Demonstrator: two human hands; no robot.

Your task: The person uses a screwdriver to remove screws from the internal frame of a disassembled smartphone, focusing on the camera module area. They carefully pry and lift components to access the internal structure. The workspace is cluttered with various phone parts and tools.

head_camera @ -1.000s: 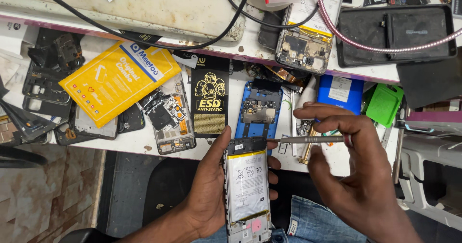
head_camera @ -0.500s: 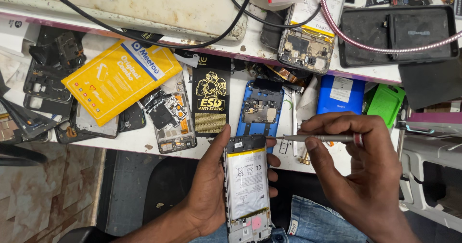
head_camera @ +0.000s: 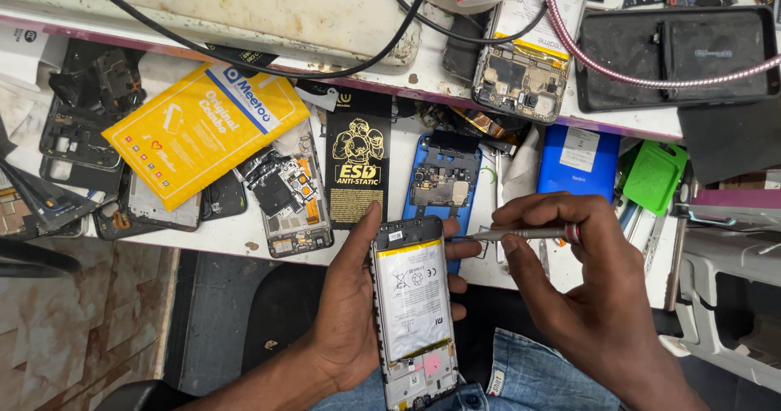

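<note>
My left hand [head_camera: 346,313] grips an opened phone [head_camera: 412,313] from below and the left, back cover off, with its white battery facing up. My right hand [head_camera: 582,285] pinches a thin metal screwdriver [head_camera: 521,234] held level, tip pointing left toward the phone's upper right corner. The phone hovers over my lap, just in front of the white bench edge.
On the bench [head_camera: 244,232] lie a yellow packet [head_camera: 199,130], a black anti-static pouch [head_camera: 358,171], a blue phone frame with board [head_camera: 439,179], a stripped phone [head_camera: 293,199], a blue back cover [head_camera: 579,160], a green piece [head_camera: 655,175], black cables and more phone parts.
The screwdriver tip has shifted slightly left and down toward the phone's top right corner. My left hand keeps the phone nearly still.
</note>
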